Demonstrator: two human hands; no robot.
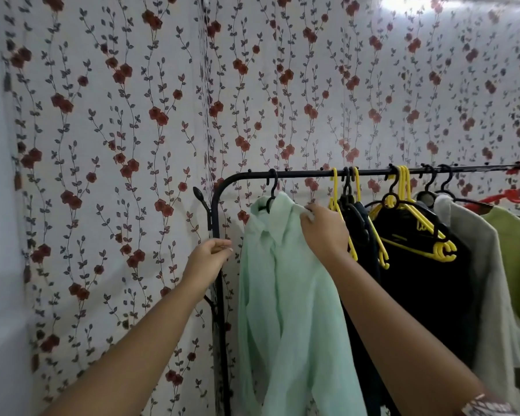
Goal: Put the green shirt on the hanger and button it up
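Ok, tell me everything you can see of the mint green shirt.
The mint green shirt is thin, slightly crinkled fabric with a collar and long sleeves. It hangs on a black hanger at the end of the black rail, beside dark clothes. The right hand pinches its shoulder; the left hand is apart. Buttons aren't discernible.

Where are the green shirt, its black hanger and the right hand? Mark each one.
green shirt [285, 283], head view, front panel below the collar.
black hanger [273, 190], head view, stem of its hook.
right hand [324, 232], head view, back of the hand.
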